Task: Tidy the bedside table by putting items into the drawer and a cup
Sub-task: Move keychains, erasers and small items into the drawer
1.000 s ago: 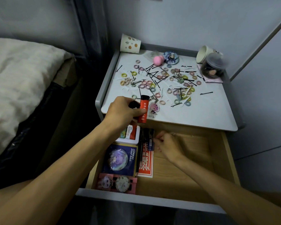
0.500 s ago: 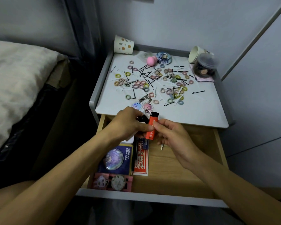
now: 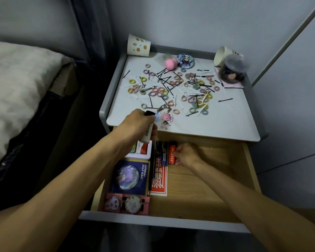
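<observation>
One legible label, probably card [image 3: 129, 177]: "HONKAI STAR RAIL"

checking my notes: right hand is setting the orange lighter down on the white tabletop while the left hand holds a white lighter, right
Not the tabletop: in the head view the right hand sets the orange lighter inside the open wooden drawer. The left hand holds a white lighter.

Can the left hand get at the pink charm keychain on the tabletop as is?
Probably not yet. The left hand sits right beside the pink charm keychain with nothing between them, but its fingers are already wrapped around a white lighter, so it would need to drop that first.
</observation>
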Demonstrator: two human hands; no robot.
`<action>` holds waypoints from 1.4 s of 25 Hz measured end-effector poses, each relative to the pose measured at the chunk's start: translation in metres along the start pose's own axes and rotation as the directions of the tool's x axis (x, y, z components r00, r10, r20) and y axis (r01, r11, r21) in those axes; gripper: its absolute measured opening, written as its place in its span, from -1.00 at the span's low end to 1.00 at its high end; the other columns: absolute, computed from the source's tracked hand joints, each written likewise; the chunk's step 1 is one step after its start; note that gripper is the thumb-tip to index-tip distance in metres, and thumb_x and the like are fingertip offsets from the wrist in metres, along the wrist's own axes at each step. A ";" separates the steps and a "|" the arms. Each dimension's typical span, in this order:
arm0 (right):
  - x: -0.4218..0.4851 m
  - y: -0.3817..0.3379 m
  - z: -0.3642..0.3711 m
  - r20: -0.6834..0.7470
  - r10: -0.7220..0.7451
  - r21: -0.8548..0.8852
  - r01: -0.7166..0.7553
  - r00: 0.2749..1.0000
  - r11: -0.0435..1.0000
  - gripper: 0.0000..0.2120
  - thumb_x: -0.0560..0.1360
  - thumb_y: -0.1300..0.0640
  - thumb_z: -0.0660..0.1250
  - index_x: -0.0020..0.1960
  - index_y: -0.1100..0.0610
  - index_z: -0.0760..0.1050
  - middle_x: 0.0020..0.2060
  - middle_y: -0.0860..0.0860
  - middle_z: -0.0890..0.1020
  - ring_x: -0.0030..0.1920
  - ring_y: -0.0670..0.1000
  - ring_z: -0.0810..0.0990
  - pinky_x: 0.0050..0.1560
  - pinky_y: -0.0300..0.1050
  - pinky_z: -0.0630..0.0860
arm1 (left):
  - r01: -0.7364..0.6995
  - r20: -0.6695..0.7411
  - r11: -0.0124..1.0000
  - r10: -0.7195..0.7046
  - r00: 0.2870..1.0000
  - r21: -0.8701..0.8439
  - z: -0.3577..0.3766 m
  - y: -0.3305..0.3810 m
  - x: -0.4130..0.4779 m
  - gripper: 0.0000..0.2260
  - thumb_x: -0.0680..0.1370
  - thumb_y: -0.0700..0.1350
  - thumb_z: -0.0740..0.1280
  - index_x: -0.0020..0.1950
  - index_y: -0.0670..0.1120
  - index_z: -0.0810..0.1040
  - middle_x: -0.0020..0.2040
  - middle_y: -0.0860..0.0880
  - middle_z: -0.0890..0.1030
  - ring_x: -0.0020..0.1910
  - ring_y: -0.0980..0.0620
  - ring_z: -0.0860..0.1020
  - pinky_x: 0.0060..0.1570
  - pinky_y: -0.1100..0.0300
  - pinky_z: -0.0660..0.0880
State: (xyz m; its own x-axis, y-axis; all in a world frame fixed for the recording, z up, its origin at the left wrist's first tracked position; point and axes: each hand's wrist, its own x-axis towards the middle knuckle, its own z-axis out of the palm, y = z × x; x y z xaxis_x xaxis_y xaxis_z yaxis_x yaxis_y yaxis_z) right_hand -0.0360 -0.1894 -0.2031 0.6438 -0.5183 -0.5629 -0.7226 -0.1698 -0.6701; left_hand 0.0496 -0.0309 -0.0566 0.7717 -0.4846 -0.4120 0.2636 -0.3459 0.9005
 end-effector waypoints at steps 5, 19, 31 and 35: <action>0.010 0.007 0.007 -0.030 -0.031 0.001 0.031 0.999 1.000 -0.86 0.55 0.25 0.34 0.08 0.26 0.46 -0.37 0.09 0.56 -0.46 -0.01 0.50 -0.34 -0.11 0.53 | 0.012 0.010 1.000 -0.012 1.000 -0.029 0.001 -0.001 0.003 -0.90 0.64 -0.25 0.21 -0.01 -0.21 0.50 -0.26 -0.18 0.62 -0.31 -0.07 0.64 -0.09 -0.01 0.61; -0.083 -0.025 -0.017 -0.043 -0.394 0.202 0.394 0.918 0.897 -0.79 0.61 0.08 0.26 -0.07 0.17 0.59 -0.28 0.08 0.67 -0.34 0.00 0.60 -0.37 -0.17 0.49 | -0.034 0.096 0.993 0.023 0.995 0.115 -0.001 -0.005 0.001 -0.82 0.49 -0.19 0.47 -0.10 -0.32 0.63 -0.32 -0.12 0.66 -0.41 0.06 0.59 -0.35 0.27 0.56; -0.081 0.016 -0.024 0.039 -0.054 -0.026 0.055 0.998 0.998 -0.88 0.57 0.14 0.31 0.02 0.18 0.56 -0.16 0.01 0.62 -0.31 -0.15 0.55 -0.36 -0.34 0.45 | 0.071 -0.082 0.198 0.046 0.996 0.978 -0.028 -0.020 0.001 -0.50 0.56 0.27 0.24 0.24 -0.10 0.51 0.20 -0.15 0.57 0.15 -0.17 0.55 -0.05 0.08 0.40; -0.036 0.015 -0.012 -0.090 -0.092 -0.269 0.065 0.992 0.961 -0.83 0.58 0.10 0.31 -0.03 0.19 0.59 -0.14 0.07 0.68 -0.19 0.01 0.65 -0.14 -0.03 0.62 | 0.058 -0.067 0.259 0.028 0.997 0.964 -0.029 -0.038 0.010 -0.63 0.60 0.07 0.25 0.27 -0.15 0.51 0.26 -0.19 0.55 0.21 -0.21 0.53 0.13 0.01 0.47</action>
State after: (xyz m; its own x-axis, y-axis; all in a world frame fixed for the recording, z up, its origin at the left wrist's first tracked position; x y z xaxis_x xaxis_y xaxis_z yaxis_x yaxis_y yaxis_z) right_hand -0.0730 -0.1833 -0.1872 0.6824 -0.5738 -0.4529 -0.7204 -0.4224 -0.5501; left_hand 0.0638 0.0012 -0.0910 0.8159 -0.4388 -0.3764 -0.4450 -0.8923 0.0756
